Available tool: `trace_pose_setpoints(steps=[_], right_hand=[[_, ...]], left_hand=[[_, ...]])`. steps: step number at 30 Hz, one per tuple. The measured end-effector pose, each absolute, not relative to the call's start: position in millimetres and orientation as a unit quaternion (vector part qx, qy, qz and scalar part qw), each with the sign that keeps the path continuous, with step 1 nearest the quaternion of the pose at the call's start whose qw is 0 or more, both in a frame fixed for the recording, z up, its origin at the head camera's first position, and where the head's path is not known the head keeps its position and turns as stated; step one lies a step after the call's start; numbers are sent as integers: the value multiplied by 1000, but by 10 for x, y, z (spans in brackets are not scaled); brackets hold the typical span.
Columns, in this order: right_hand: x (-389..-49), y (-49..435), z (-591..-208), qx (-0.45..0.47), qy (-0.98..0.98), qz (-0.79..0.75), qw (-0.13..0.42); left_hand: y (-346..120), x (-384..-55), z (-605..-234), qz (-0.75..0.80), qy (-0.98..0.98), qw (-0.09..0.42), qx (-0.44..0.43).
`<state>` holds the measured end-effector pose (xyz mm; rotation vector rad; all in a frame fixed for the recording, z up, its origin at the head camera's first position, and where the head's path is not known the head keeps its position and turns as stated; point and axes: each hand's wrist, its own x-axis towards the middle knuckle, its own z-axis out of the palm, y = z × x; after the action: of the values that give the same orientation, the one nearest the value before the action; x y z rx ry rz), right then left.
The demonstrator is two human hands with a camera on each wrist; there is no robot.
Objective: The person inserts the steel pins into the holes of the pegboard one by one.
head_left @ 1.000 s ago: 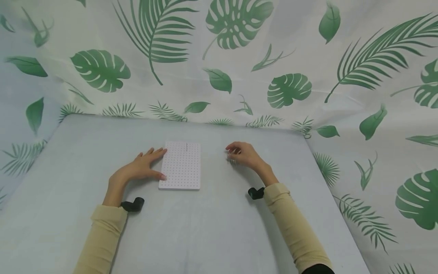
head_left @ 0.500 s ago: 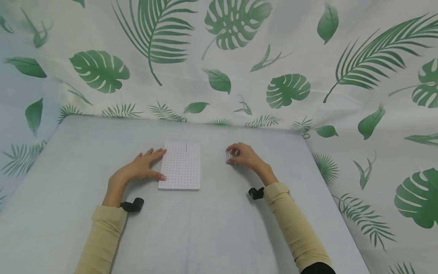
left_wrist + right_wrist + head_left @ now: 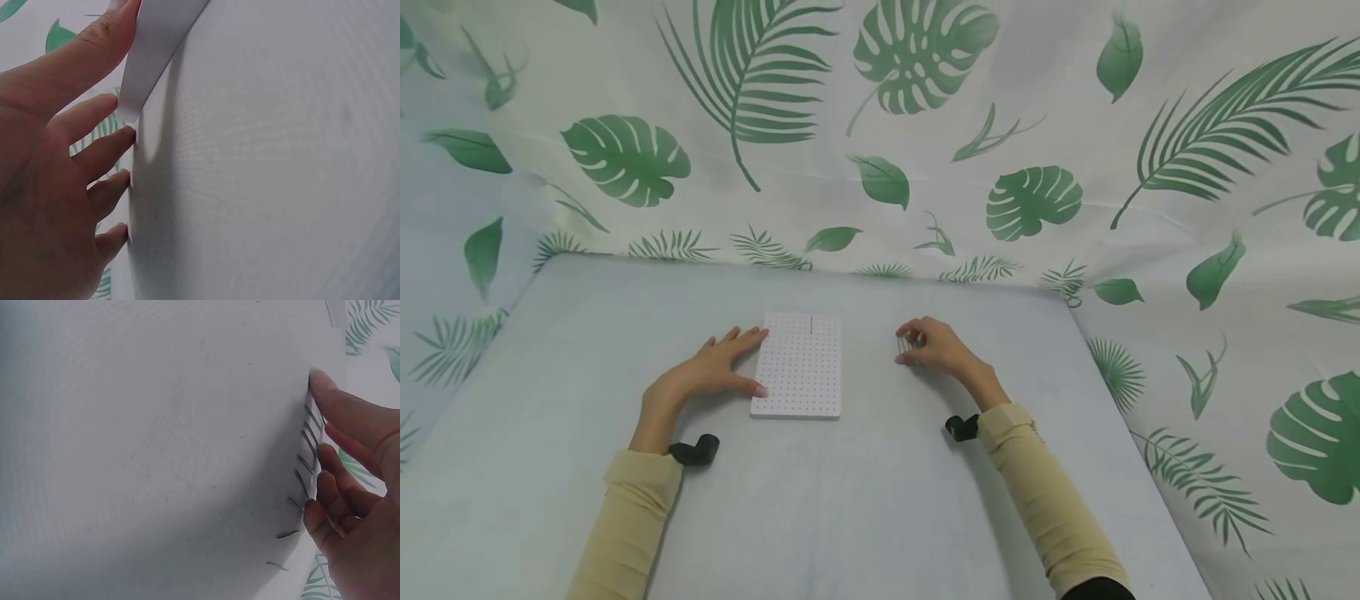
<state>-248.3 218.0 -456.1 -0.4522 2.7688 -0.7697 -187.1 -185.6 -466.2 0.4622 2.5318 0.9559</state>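
Observation:
A white pegboard with rows of small holes lies on the table, one thin dark pin standing near its far edge. My left hand rests along the board's left side, fingers spread, the thumb on the near corner and the forefinger at the far part of the edge. Right of the board, my right hand curls over a row of thin metal pins. Its thumb and forefinger sit at the two ends of the leftmost pin. In the right wrist view the other fingers bend beside the row.
The pale table stretches around the board and meets a leaf-print curtain at the back and sides. Black wrist cameras sit at both cuffs, the left camera and the right camera.
My right thumb has come down away from the forefinger to the near end of the pins, widening the gap between them. The left hand and board stay in place; the head view shifts slightly.

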Motion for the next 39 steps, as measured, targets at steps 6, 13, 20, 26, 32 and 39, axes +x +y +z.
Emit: trace_pose_setpoints(steps=[6,13,20,26,32,39], right_hand=[[-2458,2177,-4571,-152,946,-274,78],[-2440,2191,-4580,-152,944,-290,45],[-2402,2187,-4566,-141,939,-308,55],[-2381,2166,-4575,-139,931,-332,55],[-2377,2124,-4544,-135,930,-338,54],[-2385,2041,-4524,-137,921,-362,50]], left_hand=[[-1846,-1866,-4661,342,904,199,162],[-1847,-1868,-4662,338,906,194,167],[-1840,-1865,-4677,334,908,193,166],[-1841,-1857,-4668,334,907,196,166],[-1843,-1865,-4655,333,907,197,167],[-1827,-1854,-4631,334,907,198,163]])
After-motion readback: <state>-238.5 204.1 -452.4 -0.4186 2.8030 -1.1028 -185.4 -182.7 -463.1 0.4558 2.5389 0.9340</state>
